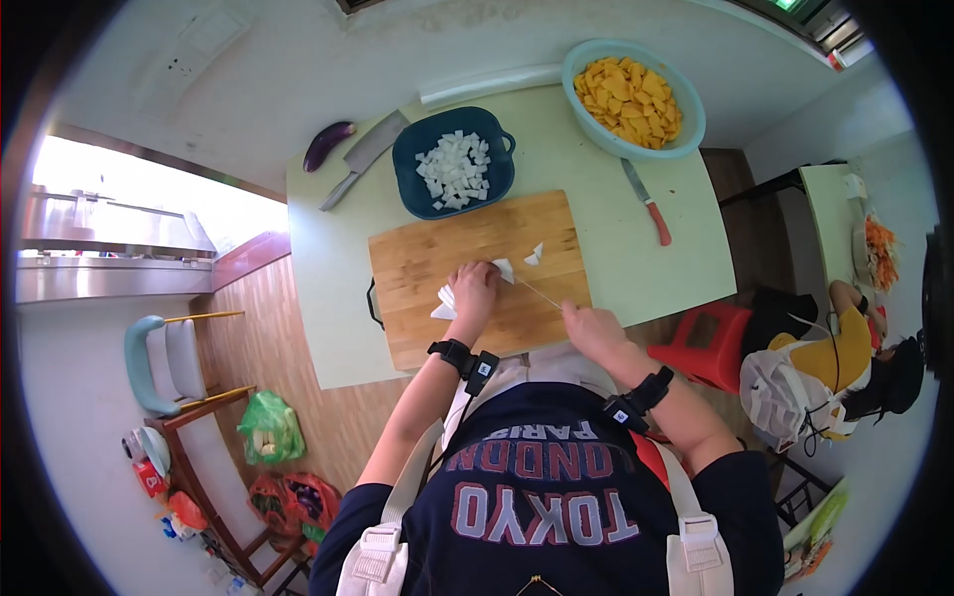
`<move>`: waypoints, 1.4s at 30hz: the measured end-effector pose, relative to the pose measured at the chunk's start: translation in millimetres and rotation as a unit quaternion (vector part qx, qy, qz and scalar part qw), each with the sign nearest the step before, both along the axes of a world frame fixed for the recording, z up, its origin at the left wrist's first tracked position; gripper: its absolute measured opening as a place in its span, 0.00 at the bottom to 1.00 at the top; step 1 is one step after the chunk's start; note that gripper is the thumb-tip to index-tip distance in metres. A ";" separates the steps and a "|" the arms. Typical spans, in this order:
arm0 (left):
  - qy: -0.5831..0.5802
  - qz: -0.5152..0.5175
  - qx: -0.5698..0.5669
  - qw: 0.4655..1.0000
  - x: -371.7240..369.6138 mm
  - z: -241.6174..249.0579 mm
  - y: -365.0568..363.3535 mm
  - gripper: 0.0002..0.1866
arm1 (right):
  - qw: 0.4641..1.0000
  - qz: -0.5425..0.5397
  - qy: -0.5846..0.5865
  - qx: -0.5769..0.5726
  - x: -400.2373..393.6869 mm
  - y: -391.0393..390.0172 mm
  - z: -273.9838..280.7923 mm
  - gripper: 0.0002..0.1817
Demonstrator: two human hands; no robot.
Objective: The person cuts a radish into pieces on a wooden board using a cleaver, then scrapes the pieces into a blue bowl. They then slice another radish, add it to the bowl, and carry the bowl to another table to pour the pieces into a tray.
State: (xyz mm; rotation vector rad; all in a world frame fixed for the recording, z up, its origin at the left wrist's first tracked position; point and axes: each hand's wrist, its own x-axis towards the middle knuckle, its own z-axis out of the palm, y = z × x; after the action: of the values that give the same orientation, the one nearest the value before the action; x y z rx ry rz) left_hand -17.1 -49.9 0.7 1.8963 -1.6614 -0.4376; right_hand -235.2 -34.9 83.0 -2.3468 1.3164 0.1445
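My left hand (475, 293) rests on the wooden cutting board (417, 260), its fingers closed on a piece of white vegetable (505, 269). More white slices (444, 304) lie by its wrist side. My right hand (593, 330) grips the handle of a knife (540, 292), whose thin blade reaches left to the white piece. Small white cut bits (535, 254) lie on the board beyond the blade. Behind the board stands a dark blue basket (406, 169) with white diced pieces (454, 171) in it.
A cleaver (374, 145) and an eggplant (327, 146) lie at the table's back left. At the back right are a bowl (693, 109) of orange slices and a red-handled knife (648, 203). Another person (835, 368) sits at the right, beside a red stool (704, 344).
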 end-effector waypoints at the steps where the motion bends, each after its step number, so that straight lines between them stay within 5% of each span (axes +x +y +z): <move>1: 0.000 0.001 0.002 1.000 0.3 0.4 0.0 0.03 | 1.000 0.011 0.009 0.001 -0.5 -1.5 3.2 0.06; 19: -0.007 0.002 0.046 0.999 5.9 -1.1 -6.3 0.04 | 0.998 0.033 -0.037 0.038 15.9 -23.5 -35.9 0.06; 25: 0.048 -0.051 0.034 0.997 11.8 2.0 -13.0 0.08 | 0.990 -0.041 -0.112 0.078 -9.4 -41.8 -48.8 0.11; 27: -0.013 -0.163 -0.046 0.985 13.3 7.8 -11.9 0.09 | 0.985 -0.063 -0.138 0.081 -13.3 -36.7 -48.7 0.12; 34: -0.030 -0.115 0.110 0.987 3.1 2.9 2.7 0.09 | 0.992 -0.083 -0.090 0.038 -20.3 -2.7 -14.8 0.11; 42: -0.012 -0.032 -0.028 0.999 -0.6 0.3 17.2 0.05 | 1.000 0.002 -0.016 -0.006 -20.8 10.8 -5.3 0.06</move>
State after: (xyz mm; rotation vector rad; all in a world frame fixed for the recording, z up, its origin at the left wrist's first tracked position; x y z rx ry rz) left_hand -17.7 -32.7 1.0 1.8191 -1.7365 -0.3916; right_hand -256.1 -24.1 77.7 -2.3522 1.3003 0.1002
